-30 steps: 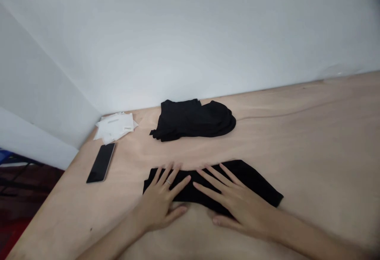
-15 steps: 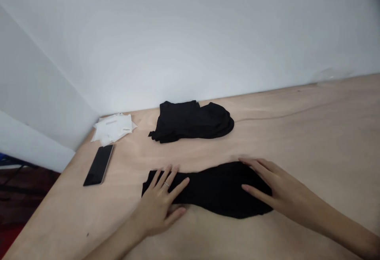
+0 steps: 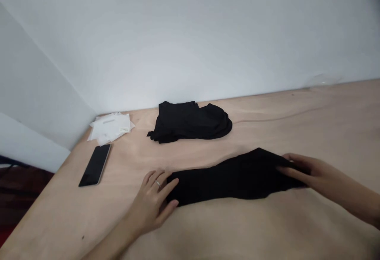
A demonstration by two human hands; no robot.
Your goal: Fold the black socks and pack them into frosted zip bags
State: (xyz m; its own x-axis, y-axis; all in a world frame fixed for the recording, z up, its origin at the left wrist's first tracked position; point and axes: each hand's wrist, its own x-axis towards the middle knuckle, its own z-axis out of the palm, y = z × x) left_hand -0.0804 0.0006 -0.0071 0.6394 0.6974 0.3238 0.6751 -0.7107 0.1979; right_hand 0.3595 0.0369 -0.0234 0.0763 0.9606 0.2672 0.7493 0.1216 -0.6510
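In front of me a black garment that looks like a sock (image 3: 225, 180) lies lengthwise on the wooden table. Its right end is pinched between the thumb and fingers of my right hand (image 3: 308, 171), which draws that end to a taper. At the other end my left hand (image 3: 156, 196), with a ring on one finger, rests with fingers apart; the index fingertip and thumb touch the cloth's edge. Behind lies a flat pile of similar black socks (image 3: 190, 121), touched by neither hand.
A dark-screened phone (image 3: 95, 165) lies on the table (image 3: 267, 133) at the left. Beyond it are several white packets (image 3: 109, 127), the top one with a small label. Clear plastic (image 3: 323, 79) sits by the wall at the back right. The table's left edge runs diagonally.
My right hand has moved right and closed on the sock's end, stretching it that way. The sock's left end has shifted right under my left hand, which now sits at its edge.
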